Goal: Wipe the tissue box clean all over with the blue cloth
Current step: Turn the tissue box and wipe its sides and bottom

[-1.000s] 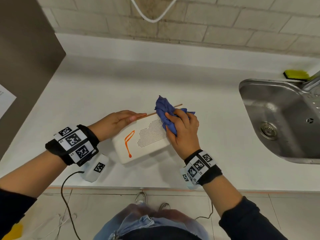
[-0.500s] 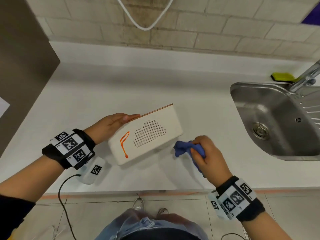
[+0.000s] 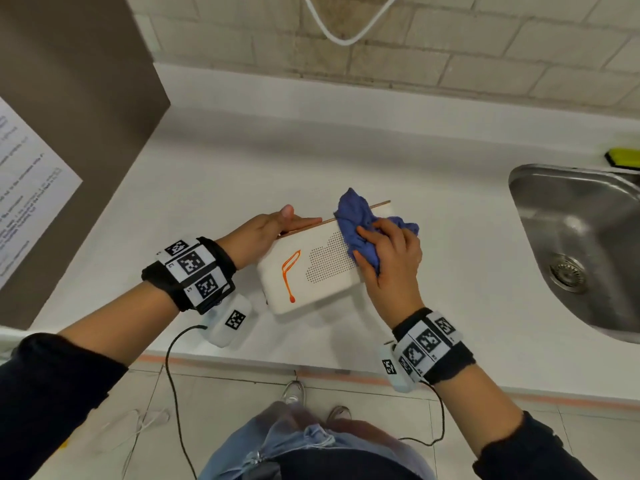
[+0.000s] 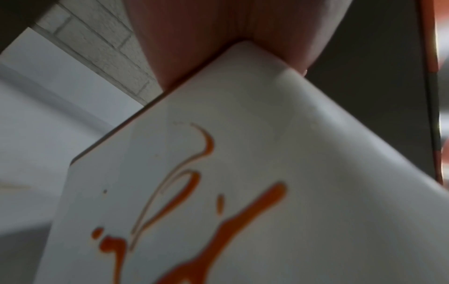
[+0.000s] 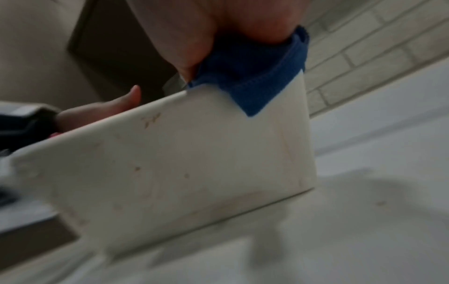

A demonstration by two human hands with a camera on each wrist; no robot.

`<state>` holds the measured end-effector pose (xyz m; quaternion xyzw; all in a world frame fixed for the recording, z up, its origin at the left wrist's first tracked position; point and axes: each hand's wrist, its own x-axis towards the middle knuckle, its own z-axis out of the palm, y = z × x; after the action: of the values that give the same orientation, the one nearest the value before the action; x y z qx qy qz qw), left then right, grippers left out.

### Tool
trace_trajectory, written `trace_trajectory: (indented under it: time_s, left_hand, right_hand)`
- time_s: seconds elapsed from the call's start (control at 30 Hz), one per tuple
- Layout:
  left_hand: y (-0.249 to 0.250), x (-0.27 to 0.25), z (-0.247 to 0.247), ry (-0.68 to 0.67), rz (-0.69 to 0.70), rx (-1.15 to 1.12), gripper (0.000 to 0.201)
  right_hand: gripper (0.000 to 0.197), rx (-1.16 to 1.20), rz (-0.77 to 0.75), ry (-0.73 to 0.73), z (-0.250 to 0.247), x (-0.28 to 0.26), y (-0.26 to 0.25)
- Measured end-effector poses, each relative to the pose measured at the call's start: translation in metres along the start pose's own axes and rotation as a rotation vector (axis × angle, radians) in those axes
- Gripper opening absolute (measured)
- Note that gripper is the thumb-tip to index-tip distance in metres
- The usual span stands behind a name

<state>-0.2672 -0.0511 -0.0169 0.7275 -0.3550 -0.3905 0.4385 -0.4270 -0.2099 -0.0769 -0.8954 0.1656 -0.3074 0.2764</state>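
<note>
A white tissue box (image 3: 273, 289) with a dotted cloud pattern stands tilted on the counter (image 3: 225, 168). An orange sauce streak (image 3: 289, 275) runs down its left half and fills the left wrist view (image 4: 243, 221). My left hand (image 3: 273, 226) grips the box's upper left corner, thumb up and fingers along the wooden top edge. My right hand (image 3: 391, 258) holds the bunched blue cloth (image 3: 353, 216) and presses it on the box's upper right corner. The right wrist view shows the cloth (image 5: 255, 76) draped over the top edge of the box (image 5: 194, 163), whose side bears small brown specks.
A steel sink (image 3: 540, 188) lies at the right, with a yellow-green sponge (image 3: 623, 157) behind it. A brown panel (image 3: 69, 98) with a printed sheet (image 3: 24, 185) rises at the left. The counter's front edge runs just below my wrists, and cables hang from them.
My right hand with the cloth has moved from the counter in front of the box up onto its upper right corner. My left hand has kept its hold on the box.
</note>
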Motion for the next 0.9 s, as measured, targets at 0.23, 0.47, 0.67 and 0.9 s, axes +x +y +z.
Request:
trace_trajectory:
  time_s: [0.23, 0.47, 0.67, 0.9]
  left_hand:
    - [0.008, -0.002, 0.005, 0.041, -0.034, -0.239, 0.061]
    - [-0.004, -0.003, -0.014, -0.177, -0.106, -0.31, 0.098]
    - [-0.001, 0.003, -0.009, -0.175, -0.114, -0.117, 0.037]
    - [-0.003, 0.005, -0.006, -0.169, -0.005, 0.111, 0.042]
  right_hand:
    - [0.043, 0.149, -0.101, -0.164, 0.037, -0.011, -0.077]
    - [0.033, 0.084, -0.364, -0.259, 0.042, -0.01, -0.074]
    - [0.025, 0.151, -0.49, -0.415, 0.035, -0.012, -0.065]
    - [0.017, 0.069, -0.55, -0.636, 0.011, -0.023, -0.047]
